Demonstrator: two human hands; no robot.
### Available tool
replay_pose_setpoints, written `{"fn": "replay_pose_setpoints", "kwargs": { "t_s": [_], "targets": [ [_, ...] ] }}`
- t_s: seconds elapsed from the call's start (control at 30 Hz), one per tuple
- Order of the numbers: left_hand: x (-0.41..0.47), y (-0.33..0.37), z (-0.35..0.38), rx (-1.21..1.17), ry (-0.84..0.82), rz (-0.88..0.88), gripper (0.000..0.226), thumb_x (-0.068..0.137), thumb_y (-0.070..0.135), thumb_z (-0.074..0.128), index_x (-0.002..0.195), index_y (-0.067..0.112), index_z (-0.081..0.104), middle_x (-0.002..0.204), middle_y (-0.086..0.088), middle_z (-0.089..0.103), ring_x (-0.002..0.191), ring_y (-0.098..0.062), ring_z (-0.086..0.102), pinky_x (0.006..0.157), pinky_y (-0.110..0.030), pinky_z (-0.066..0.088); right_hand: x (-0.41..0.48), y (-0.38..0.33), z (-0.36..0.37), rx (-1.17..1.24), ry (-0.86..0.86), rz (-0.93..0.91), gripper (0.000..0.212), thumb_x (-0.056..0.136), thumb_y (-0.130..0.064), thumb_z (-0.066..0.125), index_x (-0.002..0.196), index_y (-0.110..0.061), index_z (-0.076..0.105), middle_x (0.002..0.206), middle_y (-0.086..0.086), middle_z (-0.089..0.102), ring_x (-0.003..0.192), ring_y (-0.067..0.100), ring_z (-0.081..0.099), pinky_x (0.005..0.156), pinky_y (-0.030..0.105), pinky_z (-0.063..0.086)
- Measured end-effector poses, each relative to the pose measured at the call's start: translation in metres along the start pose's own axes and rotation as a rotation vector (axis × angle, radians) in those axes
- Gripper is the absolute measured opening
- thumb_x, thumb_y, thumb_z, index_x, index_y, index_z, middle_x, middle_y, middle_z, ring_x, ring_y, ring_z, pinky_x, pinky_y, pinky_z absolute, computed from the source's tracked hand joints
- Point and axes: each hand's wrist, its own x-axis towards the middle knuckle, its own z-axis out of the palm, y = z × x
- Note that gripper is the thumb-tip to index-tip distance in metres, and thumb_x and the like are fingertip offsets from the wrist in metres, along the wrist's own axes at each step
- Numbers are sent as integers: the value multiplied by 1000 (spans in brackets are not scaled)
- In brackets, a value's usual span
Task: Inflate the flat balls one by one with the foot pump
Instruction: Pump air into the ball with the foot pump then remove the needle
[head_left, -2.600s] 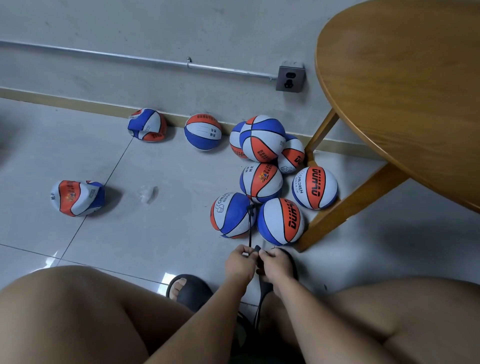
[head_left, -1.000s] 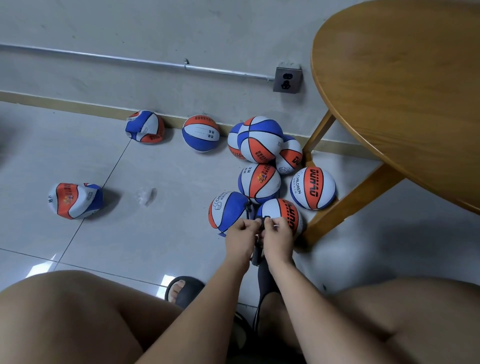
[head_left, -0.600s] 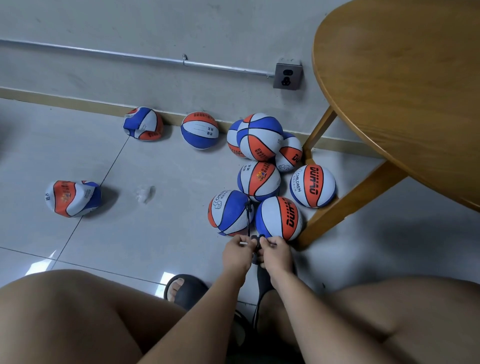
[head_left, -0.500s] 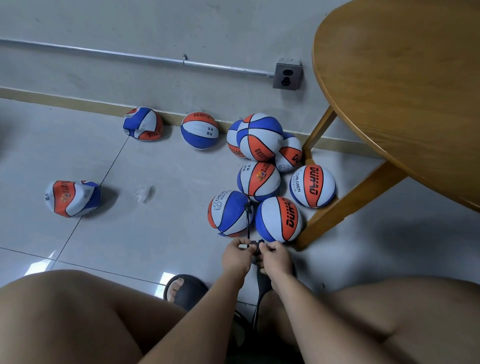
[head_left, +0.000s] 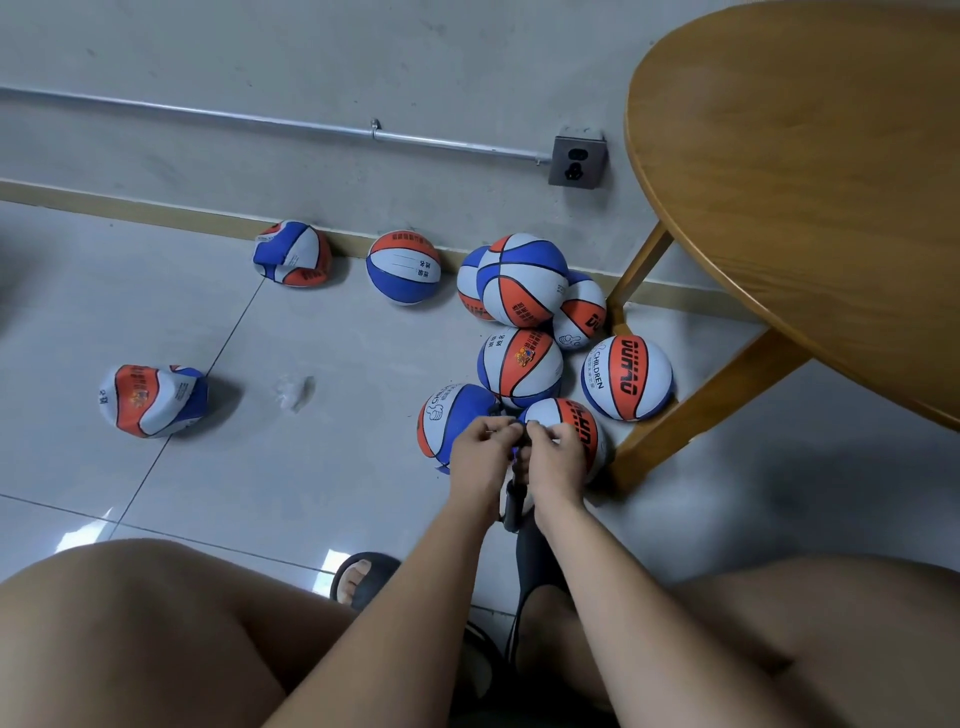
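My left hand (head_left: 480, 449) and my right hand (head_left: 553, 454) meet fingertip to fingertip, pinching the end of the foot pump's black hose (head_left: 511, 506). What sits between the fingers is hidden. The hands are in front of two round balls, a blue and white one (head_left: 441, 415) and an orange and white one (head_left: 584, 421). Two flat, crumpled balls lie apart: one at the left (head_left: 153, 400) and one by the skirting (head_left: 293, 254). The pump body is hidden between my legs.
Several more inflated balls (head_left: 524, 280) are piled against the wall beside a round wooden table (head_left: 805, 182), whose leg (head_left: 691, 410) slants down next to my right hand. A crumpled bit of plastic (head_left: 295, 391) lies on the tiles. My slippered left foot (head_left: 363, 577) is below.
Both hands have lifted with the hose end, from low near the floor to in front of the two nearest balls. The balls have not moved.
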Motion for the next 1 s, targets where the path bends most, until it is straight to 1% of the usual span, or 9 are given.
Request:
{"fn": "replay_pose_setpoints", "kwargs": {
  "t_s": [0.17, 0.27, 0.4, 0.57, 0.67, 0.77, 0.83, 0.93, 1.0],
  "targets": [
    [-12, -15, -4, 27, -8, -22, 12, 98, 20, 75, 110, 15, 74, 91, -9, 74, 67, -12, 68, 50, -20, 50, -6, 24, -9, -36, -90, 70, 40, 81, -68, 59, 89, -29, 64, 82, 8, 76, 83, 39, 75, 80, 58, 63],
    [-10, -27, -8, 72, 10, -40, 13, 100, 20, 74, 111, 13, 74, 90, -7, 76, 59, -6, 66, 50, -20, 50, -8, 36, -11, 16, -137, 145, 51, 83, -69, 61, 92, -19, 70, 84, 15, 77, 77, 40, 75, 73, 60, 62],
    [-6, -44, -15, 166, 15, -55, 17, 99, 22, 75, 108, 8, 72, 93, -6, 77, 61, -3, 65, 56, -21, 51, -13, 52, -15, 1, -184, 214, 56, 94, -64, 59, 93, -10, 76, 84, 23, 76, 64, 33, 71, 63, 48, 60],
    [-5, -60, -20, 280, 54, -85, 13, 97, 25, 75, 101, 14, 71, 84, -5, 80, 62, -12, 68, 62, -27, 55, -19, 59, -21, -89, -127, 208, 36, 105, -44, 61, 98, -10, 72, 83, 15, 78, 64, 25, 70, 49, 29, 49],
    [-5, -68, -23, 360, 68, -113, 10, 97, 24, 74, 100, 16, 71, 87, -5, 80, 68, -14, 71, 63, -25, 53, -20, 65, -23, -185, -112, 194, 26, 106, -38, 62, 103, -13, 68, 85, 10, 78, 69, 24, 74, 52, 31, 55],
    [-8, -77, -25, 436, 68, -139, 8, 96, 25, 74, 98, 18, 71, 89, -3, 80, 76, -18, 72, 64, -25, 52, -18, 73, -23, -269, -108, 202, 16, 105, -31, 63, 109, -16, 65, 89, 6, 78, 74, 23, 78, 59, 39, 65],
    [-11, -80, -27, 472, 70, -157, 7, 96, 25, 73, 98, 19, 71, 89, -1, 80, 81, -19, 73, 66, -26, 55, -18, 74, -22, -295, -130, 222, 12, 106, -28, 62, 112, -18, 63, 92, 5, 77, 74, 23, 78, 60, 37, 64],
    [-11, -75, -26, 466, 92, -144, 5, 96, 25, 73, 98, 20, 73, 88, -1, 79, 74, -15, 72, 62, -25, 55, -20, 66, -21, -325, -145, 194, 8, 107, -26, 59, 110, -19, 61, 94, 4, 75, 78, 22, 75, 63, 36, 61],
    [-11, -63, -21, 375, 94, -91, 6, 95, 22, 73, 97, 16, 73, 86, -3, 78, 64, -10, 70, 54, -22, 53, -18, 52, -16, -344, -85, 121, 6, 104, -26, 60, 102, -20, 61, 91, 4, 72, 81, 25, 70, 71, 39, 60]
  ]
}}
